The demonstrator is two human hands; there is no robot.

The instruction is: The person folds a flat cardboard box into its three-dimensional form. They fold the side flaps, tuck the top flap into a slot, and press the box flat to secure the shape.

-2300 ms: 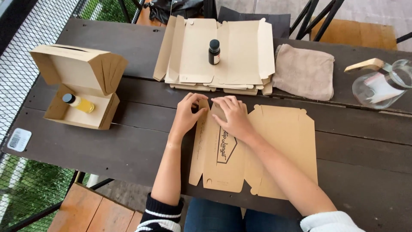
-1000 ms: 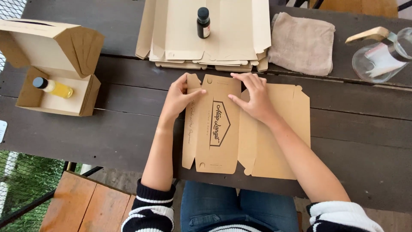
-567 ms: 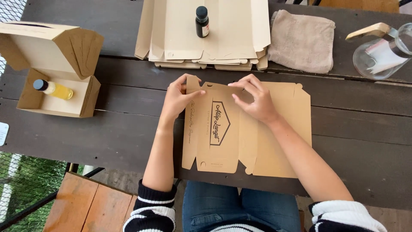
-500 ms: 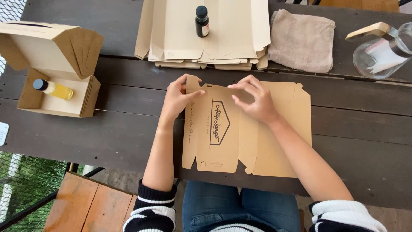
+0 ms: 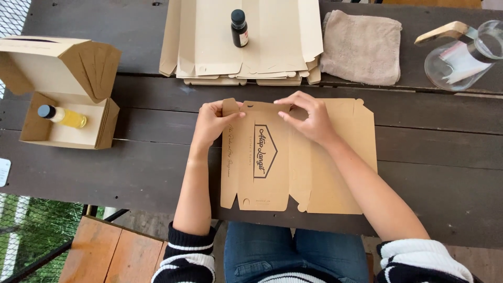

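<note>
Folding looks barely begun: left hand [image 5: 210, 121] and right hand [image 5: 309, 118] pinch the top flaps of the flat box blank [image 5: 293, 157], its panels still unfolded.

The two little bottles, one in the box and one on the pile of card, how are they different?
The bottle in the open box lies on its side; the dark bottle stands upright on the stack of flat cards. The boxed one looks clear with yellow liquid; the other is dark brown. Both are small with dark caps.
</note>
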